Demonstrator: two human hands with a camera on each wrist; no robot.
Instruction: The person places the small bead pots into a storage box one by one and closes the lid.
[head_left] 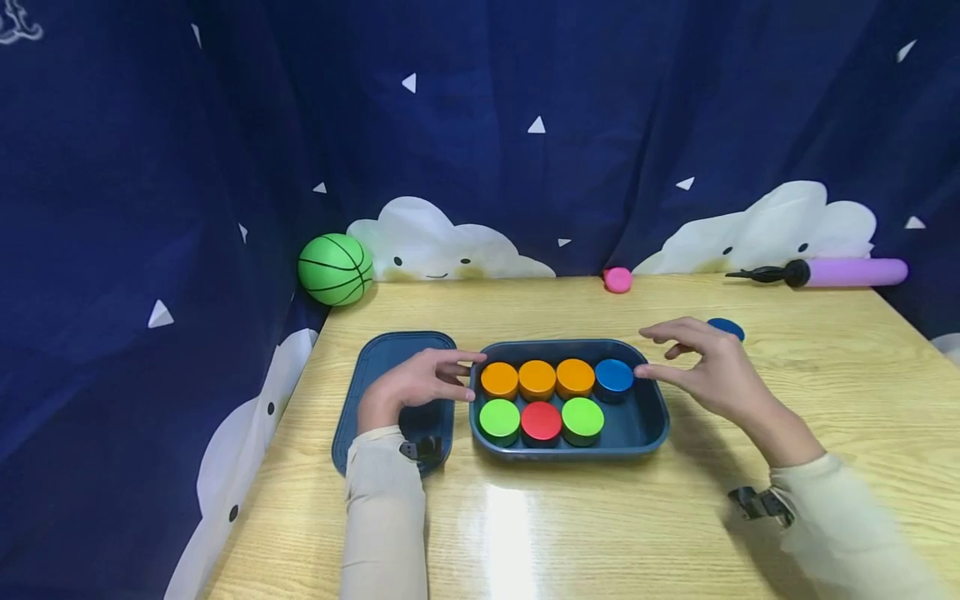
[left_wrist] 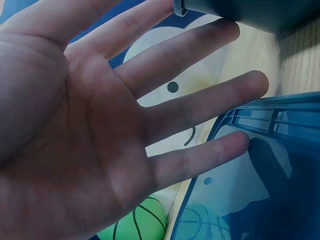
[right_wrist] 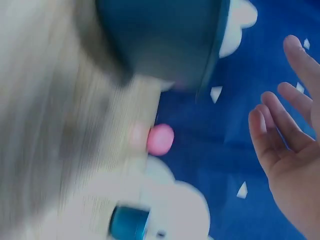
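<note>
In the head view a dark blue box (head_left: 570, 452) holds short round cylinders in two rows. Its back row has three orange cylinders (head_left: 537, 380) and a blue cylinder (head_left: 614, 378); in front are two green cylinders (head_left: 582, 420) with a red cylinder (head_left: 541, 422) between them. My left hand (head_left: 420, 379) is at the box's left end, some fingertips at the rim; the left wrist view shows its fingers straight and spread. My right hand (head_left: 705, 367) is raised by the right end, thumb and fingers apart. In the right wrist view it holds nothing and is clear of the box wall (right_wrist: 165, 40).
A flat dark blue lid (head_left: 386, 354) lies under my left hand. Another blue cylinder (head_left: 726, 328) stands behind my right hand. Along the back are a green ball (head_left: 335, 269), a pink round object (head_left: 618, 280) and a purple pump (head_left: 855, 272), before a blue curtain (head_left: 480, 150).
</note>
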